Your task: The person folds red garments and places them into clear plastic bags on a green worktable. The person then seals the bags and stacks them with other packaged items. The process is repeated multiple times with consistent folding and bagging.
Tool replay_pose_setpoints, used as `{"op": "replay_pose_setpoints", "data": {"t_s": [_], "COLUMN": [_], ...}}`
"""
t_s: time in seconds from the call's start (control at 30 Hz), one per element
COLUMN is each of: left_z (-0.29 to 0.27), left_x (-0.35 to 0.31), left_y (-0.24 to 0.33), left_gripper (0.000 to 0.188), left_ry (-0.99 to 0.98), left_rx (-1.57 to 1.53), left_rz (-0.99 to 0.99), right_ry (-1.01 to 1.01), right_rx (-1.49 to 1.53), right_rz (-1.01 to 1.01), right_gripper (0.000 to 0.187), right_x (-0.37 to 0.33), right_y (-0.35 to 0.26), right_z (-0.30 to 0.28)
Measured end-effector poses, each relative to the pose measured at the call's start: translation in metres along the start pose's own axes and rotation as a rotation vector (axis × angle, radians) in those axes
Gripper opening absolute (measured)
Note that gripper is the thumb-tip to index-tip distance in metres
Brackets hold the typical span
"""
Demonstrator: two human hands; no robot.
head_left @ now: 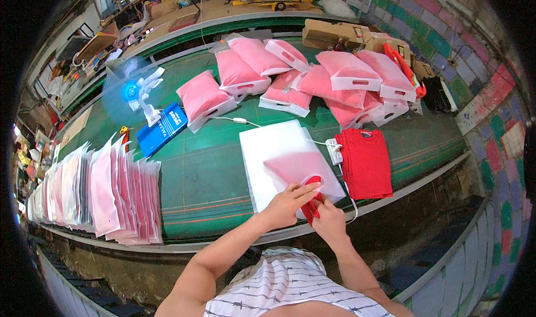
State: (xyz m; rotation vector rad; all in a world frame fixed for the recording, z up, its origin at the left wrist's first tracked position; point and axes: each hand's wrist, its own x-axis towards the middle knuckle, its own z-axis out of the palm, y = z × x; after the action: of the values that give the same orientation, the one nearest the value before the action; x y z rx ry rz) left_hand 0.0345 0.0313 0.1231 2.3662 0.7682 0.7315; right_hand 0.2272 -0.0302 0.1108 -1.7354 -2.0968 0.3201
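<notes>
a: what are the hands busy with?
b: a frosted, see-through white plastic bag [287,169] that lies near the front edge of the long green-topped table [198,180]. something pinkish shows through it, and a bright red piece of soft cloth [309,212] shows at its near end.
a: and the left hand [287,205]?
b: its fingers are stretched out across the bag's near end, over the red. i can't tell whether they grip anything.
a: the right hand [329,219]?
b: just beside it, with fingers curled in and closed on the red cloth.
a: what's under the bag?
b: a flat stack of white plastic sheets or bags [268,141]. to its right are a white plastic power strip [334,151] and a neatly folded pile of red fabric garments [365,166].
a: anything further off?
b: plump pink-looking filled bags with cut-out handles [243,68] lie heaped toward the far side. a blue rectangular box [162,130] lies on the left, near a small blue-hubbed fan [129,91], and a tight row of flat pink and whitish packages [120,197] stands at the table's left end.
</notes>
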Motion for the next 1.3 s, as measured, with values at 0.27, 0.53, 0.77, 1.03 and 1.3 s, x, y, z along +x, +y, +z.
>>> {"op": "replay_pose_setpoints", "data": {"t_s": [0.27,0.53,0.77,1.03,1.3], "left_z": [0.009,0.028,0.073,0.082,0.082], "left_x": [-0.022,-0.049,-0.070,-0.065,-0.071], "left_y": [0.017,-0.004,-0.096,-0.097,-0.095], "left_gripper": [0.093,0.046,0.050,0.064,0.056], "left_ry": [0.007,0.164,0.374,0.406,0.556], "left_rx": [0.084,0.011,-0.123,-0.166,-0.382], "left_rz": [0.072,-0.041,-0.884,-1.027,-1.106], "right_ry": [0.065,0.206,0.115,0.203,0.152], "right_rx": [-0.232,-0.234,-0.192,-0.022,-0.112], "right_rz": [0.030,-0.060,-0.406,-0.302,-0.250], "right_gripper": [0.026,0.042,0.070,0.085,0.076], "right_x": [0.044,0.030,0.020,0.041,0.060], "right_y": [0.036,0.004,0.048,0.081,0.082], "right_z": [0.094,0.083,0.121,0.155,0.151]}}
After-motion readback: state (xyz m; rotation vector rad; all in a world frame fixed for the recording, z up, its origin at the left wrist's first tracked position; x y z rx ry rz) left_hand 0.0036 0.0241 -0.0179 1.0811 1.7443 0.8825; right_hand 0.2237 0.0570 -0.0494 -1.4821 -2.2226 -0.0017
